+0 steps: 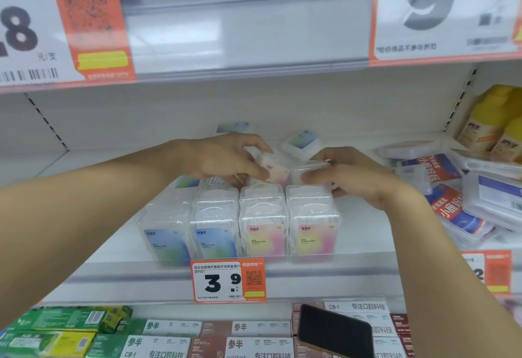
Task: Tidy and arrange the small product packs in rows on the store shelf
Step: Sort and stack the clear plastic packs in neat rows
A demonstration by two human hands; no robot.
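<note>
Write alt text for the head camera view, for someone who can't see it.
Two bare hands, left hand and right hand, hold small clear packs above the back of four neat front-facing rows, two blue and two pink, on a white store shelf.

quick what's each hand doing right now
Left hand: closed on a pink-label pack.
Right hand: closed on a clear pack beside it.
</note>
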